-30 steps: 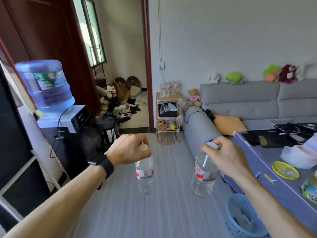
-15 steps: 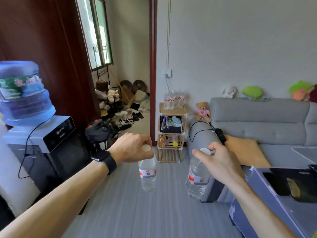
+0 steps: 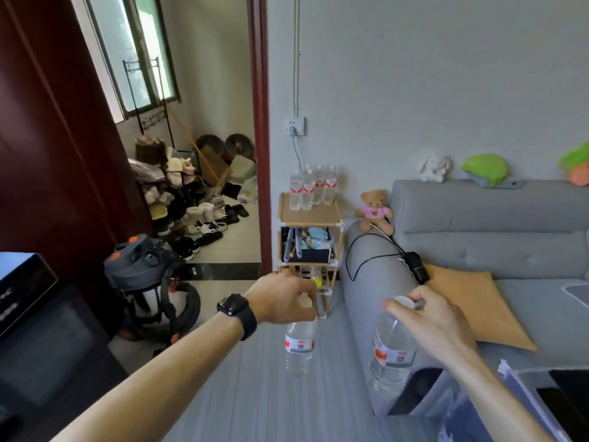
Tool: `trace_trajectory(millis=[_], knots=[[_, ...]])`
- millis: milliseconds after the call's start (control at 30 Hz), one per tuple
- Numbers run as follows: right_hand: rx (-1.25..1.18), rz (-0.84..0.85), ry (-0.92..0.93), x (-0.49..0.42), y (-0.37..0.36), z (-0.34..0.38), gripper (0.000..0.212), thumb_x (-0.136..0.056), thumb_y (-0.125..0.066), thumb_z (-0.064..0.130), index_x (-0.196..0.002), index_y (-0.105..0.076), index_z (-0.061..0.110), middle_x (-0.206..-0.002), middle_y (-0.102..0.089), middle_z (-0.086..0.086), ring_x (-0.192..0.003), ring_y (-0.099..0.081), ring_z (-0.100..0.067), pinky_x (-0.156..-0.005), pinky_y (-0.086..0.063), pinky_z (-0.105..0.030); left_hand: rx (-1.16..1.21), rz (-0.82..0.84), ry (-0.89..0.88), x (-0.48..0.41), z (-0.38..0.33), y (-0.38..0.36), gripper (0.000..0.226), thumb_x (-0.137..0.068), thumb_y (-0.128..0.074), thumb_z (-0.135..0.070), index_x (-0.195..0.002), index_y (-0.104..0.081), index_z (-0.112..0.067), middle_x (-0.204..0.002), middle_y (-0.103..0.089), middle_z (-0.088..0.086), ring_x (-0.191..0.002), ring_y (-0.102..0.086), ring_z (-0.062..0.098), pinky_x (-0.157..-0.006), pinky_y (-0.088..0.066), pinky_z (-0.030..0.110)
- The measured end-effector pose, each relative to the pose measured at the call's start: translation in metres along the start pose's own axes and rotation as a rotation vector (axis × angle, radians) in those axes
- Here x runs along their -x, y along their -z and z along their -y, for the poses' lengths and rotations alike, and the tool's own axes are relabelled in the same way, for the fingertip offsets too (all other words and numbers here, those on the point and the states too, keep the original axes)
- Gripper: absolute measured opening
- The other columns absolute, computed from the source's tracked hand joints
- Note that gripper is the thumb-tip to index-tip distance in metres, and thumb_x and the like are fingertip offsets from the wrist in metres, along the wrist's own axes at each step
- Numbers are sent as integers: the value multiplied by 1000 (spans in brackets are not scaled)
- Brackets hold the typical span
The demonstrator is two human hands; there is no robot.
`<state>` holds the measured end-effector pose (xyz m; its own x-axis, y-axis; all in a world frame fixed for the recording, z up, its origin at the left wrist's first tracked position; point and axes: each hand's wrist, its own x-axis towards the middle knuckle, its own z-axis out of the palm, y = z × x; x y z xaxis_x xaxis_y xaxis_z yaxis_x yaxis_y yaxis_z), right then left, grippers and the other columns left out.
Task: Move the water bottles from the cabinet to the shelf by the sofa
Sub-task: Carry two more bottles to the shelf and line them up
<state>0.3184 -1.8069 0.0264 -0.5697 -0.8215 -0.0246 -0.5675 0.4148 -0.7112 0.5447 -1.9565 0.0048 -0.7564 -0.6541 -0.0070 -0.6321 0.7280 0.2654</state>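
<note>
My left hand grips a clear water bottle by its white cap, so the bottle hangs below the fist. A second clear bottle with a red-and-white label hangs from my right hand, also held at the cap. Straight ahead stands a small wooden shelf between the door frame and the grey sofa. Several water bottles stand at the back of its top board. Both hands are well short of the shelf, over the grey floor.
A sofa arm with a black cable and adapter lies right of the shelf. A dark vacuum cleaner stands at the left by an open doorway full of shoes. A black cabinet fills the lower left. A purple table edge sits lower right.
The view has moved forward toward the shelf and sofa, which now look larger. The water dispenser has slid out of view at the left. Both hands still carry their bottles.
</note>
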Motion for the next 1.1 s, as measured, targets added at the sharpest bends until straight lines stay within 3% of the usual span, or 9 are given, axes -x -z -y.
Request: trace_trajectory(millis=[133, 267, 333, 500, 667, 867, 1000, 1100], knots=[[14, -19, -9, -81, -13, 7, 29, -75, -72, 52, -77, -58, 27, -77, -66, 7, -74, -60, -15, -65, -47, -34, -70, 19, -92, -89, 31, -4, 21, -86, -58, -49, -101, -59, -35, -97, -62, -10, -82, -51, 11, -68, -43, 27], [9, -38, -61, -161, -28, 6, 31, -72, -70, 57, -80, -58, 30, -77, -67, 8, -71, -64, -16, -69, -56, -40, -77, 18, -113, -167, 61, 3, 18, -87, -57, -46, -100, -57, -34, -91, -58, -12, -80, -50, 13, -67, -39, 29], [42, -13, -86, -202, -39, 1, 32, -71, -67, 59, -80, -57, 31, -73, -67, 7, -66, -66, -18, -67, -56, -40, -68, 39, -99, -206, 78, 2, 18, -87, -56, -47, -102, -56, -37, -90, -56, -12, -79, -48, 12, -67, -34, 28], [105, 16, -61, -313, -70, -8, 34, -67, -64, 60, -74, -54, 28, -62, -64, 6, -59, -64, -16, -60, -54, -36, -152, 105, -46, -303, 118, -8, 23, -87, -52, -51, -106, -55, -38, -94, -63, -7, -82, -55, 16, -68, -40, 30], [123, 101, -47, -421, -85, 0, 31, -67, -65, 57, -78, -56, 29, -66, -66, 6, -60, -64, -14, -59, -54, -36, -166, 118, 48, -394, 157, -1, 20, -86, -52, -51, -99, -55, -36, -90, -64, -7, -82, -58, 16, -72, -52, 35], [136, 180, -38, -530, -102, 26, 43, -62, -59, 68, -84, -54, 31, -74, -65, 9, -67, -64, -13, -66, -53, -34, -138, 138, 156, -480, 205, 8, 20, -92, -47, -50, -106, -51, -36, -101, -63, -7, -81, -53, 15, -65, -44, 31], [132, 193, -33, -602, -124, 40, 37, -70, -64, 63, -84, -54, 30, -78, -66, 11, -71, -64, -14, -70, -52, -34, -156, 170, 129, -546, 239, 12, 25, -93, -45, -52, -110, -51, -35, -100, -61, -4, -84, -55, 19, -73, -51, 37], [105, 188, -57, -647, -144, 53, 32, -74, -67, 58, -85, -55, 30, -77, -67, 10, -66, -66, -12, -66, -53, -32, -153, 167, 91, -592, 264, 15, 25, -94, -46, -51, -108, -52, -32, -96, -58, -4, -80, -53, 17, -70, -48, 33]])
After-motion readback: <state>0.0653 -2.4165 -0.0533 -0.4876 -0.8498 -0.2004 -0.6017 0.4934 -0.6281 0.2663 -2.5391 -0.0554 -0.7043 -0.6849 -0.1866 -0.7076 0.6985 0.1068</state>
